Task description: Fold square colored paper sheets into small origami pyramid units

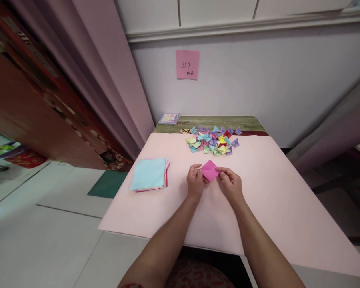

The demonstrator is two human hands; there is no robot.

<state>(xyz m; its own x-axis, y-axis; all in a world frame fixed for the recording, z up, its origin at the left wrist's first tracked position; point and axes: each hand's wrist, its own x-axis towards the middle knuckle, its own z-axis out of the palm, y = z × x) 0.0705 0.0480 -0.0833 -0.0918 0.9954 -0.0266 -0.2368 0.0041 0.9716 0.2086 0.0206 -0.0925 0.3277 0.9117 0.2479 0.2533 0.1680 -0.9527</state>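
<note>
Pink-covered table (pixel 273 192); left hand (pixel 195 181) and right hand (pixel 231 184) both half-curled, pinching opposite sides of magenta paper (pixel 210 171), colourful folded-paper pile (pixel 213 142) beyond.

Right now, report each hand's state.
Left hand: closed, holding the magenta paper at its left.
Right hand: closed, holding its right corner.

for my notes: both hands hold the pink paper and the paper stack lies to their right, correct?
Wrong side: the head view shows the paper stack to their left. The left hand and right hand do hold the pink paper.
</note>
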